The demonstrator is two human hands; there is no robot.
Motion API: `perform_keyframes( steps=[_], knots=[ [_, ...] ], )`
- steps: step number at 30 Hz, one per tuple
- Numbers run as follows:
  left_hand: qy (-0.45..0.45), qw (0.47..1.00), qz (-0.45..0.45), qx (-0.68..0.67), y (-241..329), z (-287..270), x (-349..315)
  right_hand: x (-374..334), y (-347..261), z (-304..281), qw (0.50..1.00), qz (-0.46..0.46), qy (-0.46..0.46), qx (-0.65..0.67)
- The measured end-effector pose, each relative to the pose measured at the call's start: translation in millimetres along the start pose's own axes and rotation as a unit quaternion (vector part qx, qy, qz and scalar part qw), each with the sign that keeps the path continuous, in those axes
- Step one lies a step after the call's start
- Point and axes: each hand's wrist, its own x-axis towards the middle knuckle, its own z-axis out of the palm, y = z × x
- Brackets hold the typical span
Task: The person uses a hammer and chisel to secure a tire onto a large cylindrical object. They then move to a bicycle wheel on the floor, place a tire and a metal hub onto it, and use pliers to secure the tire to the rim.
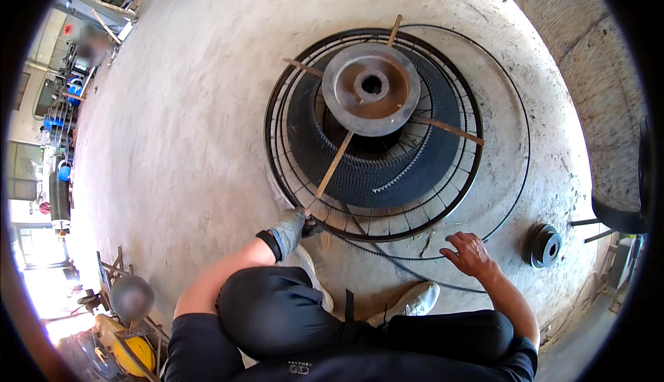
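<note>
A round spoked rack (476, 174) lies on the floor before me, with a coil of dark toothed band (443, 98) inside its rim. A heavy metal flanged wheel (403, 81) with a central hole sits on top of the coil. My left hand (290, 226), in a grey glove, is closed at the rack's near left rim, by the end of a wooden strip (333, 168). What its fingers grip is hidden. My bare right hand (469, 253) is apart from the rack, fingers spread, close to a loose loop of toothed band (528, 133) around the rack's right side.
A small dark pulley (544, 246) rests on the floor at right, below a large curved pale surface (588, 71). My shoes (419, 299) are close to the rack's near edge. Machine parts and a yellow object (138, 354) stand at lower left; cluttered shelving lines the far left.
</note>
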Motion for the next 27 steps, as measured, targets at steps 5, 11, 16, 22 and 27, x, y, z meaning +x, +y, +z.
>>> perform_keyframes(
  steps=[5,11,16,22,27],
  knots=[
    [0.002,1.0,-0.009,-0.021,-3.9,4.0,4.8,-20.3,7.6,5.6,0.995,0.038,-0.088,0.01],
    [0.054,0.983,-0.043,0.168,10.9,22.5,3.2,-28.2,21.4,-6.3,0.978,0.117,-0.169,0.021],
    [-0.006,0.945,-0.015,0.327,28.2,27.8,-18.7,-41.4,42.9,-14.8,0.965,0.196,-0.173,0.009],
    [0.01,0.951,-0.041,0.305,24.5,11.4,-12.4,-41.1,54.0,-35.5,0.958,0.272,-0.09,0.028],
    [0.042,0.989,-0.016,0.139,-9.4,-11.0,20.0,-27.9,60.3,-50.6,0.967,0.246,-0.057,-0.014]
  ],
)
